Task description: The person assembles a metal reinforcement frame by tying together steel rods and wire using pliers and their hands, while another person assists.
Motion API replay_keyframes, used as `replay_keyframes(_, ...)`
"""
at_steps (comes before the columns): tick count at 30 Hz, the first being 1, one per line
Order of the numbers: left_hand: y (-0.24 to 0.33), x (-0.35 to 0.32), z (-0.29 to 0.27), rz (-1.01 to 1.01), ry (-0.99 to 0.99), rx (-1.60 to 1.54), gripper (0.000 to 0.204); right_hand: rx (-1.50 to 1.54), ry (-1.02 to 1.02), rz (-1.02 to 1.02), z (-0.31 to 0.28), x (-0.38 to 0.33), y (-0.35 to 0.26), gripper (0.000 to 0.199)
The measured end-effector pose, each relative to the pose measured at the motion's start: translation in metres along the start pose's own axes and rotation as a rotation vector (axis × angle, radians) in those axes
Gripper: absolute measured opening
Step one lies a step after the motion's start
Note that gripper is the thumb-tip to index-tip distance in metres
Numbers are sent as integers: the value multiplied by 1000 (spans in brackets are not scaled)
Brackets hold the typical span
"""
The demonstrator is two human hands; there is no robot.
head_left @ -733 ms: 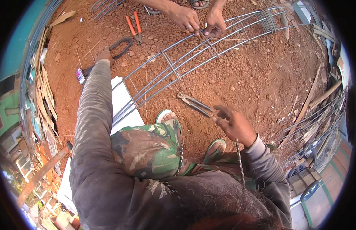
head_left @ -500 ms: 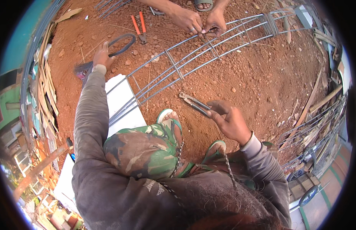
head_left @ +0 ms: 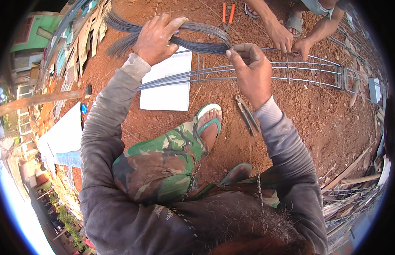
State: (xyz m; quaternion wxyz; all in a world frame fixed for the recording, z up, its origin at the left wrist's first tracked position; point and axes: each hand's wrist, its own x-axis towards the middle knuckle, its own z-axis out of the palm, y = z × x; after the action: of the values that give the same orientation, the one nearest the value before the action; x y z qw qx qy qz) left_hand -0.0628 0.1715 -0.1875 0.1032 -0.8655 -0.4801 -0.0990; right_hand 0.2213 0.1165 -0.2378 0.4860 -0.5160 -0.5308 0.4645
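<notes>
The left hand (head_left: 157,40) is closed tight around a bundle of thin dark wire (head_left: 201,28). The bundle is up over the red dirt (head_left: 223,91), above one end of a frame of steel bars (head_left: 287,70) and a white board (head_left: 165,95). It is long and goes from left to right, folded like a big loop. The bent end points right, toward the right hand (head_left: 253,70). The loose ends point left and spread out like two brooms.

The left arm reaches up and forward, with the back of the hand showing and the thumb pointing right. The right arm reaches forward too. Its thumb and first finger are close together right at the bent end, and the other fingers curl in. I cannot tell if they pinch any wire.

Pliers (head_left: 247,114) lie on the dirt below the right hand. Cutters with orange handles (head_left: 226,19) lie past the bend. Another person's two hands (head_left: 280,36) are at the steel bars.
</notes>
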Motion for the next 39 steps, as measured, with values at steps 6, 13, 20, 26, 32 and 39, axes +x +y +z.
replay_keyframes(6,10,-23,-10,55,-7,15,74,151,-38,53,5,-24,6,14)
replay_keyframes(13,29,-24,-10,72,-49,-79,74,260,-238,159,-33,-34,-3,12)
replay_keyframes(20,25,-18,0,21,-84,-88,73,289,-155,271,-100,-56,-17,18)
replay_keyframes(26,-17,-41,11,-83,-196,53,75,110,-38,277,-202,-115,-36,18)
replay_keyframes(32,-91,-42,17,-329,-433,230,79,156,63,358,-303,-185,-5,16)
replay_keyframes(39,-150,-43,90,-684,-883,364,74,100,106,391,-294,-236,-3,17)
